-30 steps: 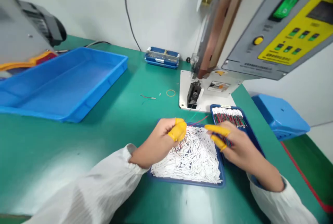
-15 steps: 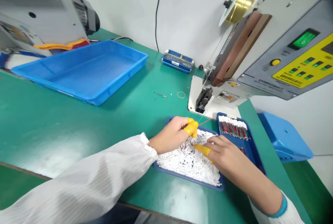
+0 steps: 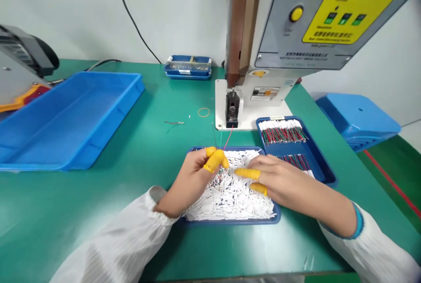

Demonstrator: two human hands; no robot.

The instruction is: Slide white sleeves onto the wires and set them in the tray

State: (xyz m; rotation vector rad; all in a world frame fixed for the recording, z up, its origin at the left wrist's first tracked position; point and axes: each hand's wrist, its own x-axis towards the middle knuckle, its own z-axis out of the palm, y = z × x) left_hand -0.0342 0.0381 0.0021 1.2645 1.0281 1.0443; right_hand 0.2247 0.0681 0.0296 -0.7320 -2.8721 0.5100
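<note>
The left hand (image 3: 201, 169) pinches thin wires (image 3: 225, 139) in closed fingers, leaving their ends free toward the machine (image 3: 232, 109). Over the tray of white pieces (image 3: 230, 221), the right hand (image 3: 272, 175) has its fingers slightly apart, seemingly for picking; whether they grip anything, I cannot tell.

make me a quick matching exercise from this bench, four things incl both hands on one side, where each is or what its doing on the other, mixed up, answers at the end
1. left hand
2. right hand
3. thin ring
4. blue box

A. past the right edge of the green table
B. pinches thin wires
C. lies on the table, left of the machine
D. fingers apart, at the white pieces

Right pairs: 1-B, 2-D, 3-C, 4-A
</note>
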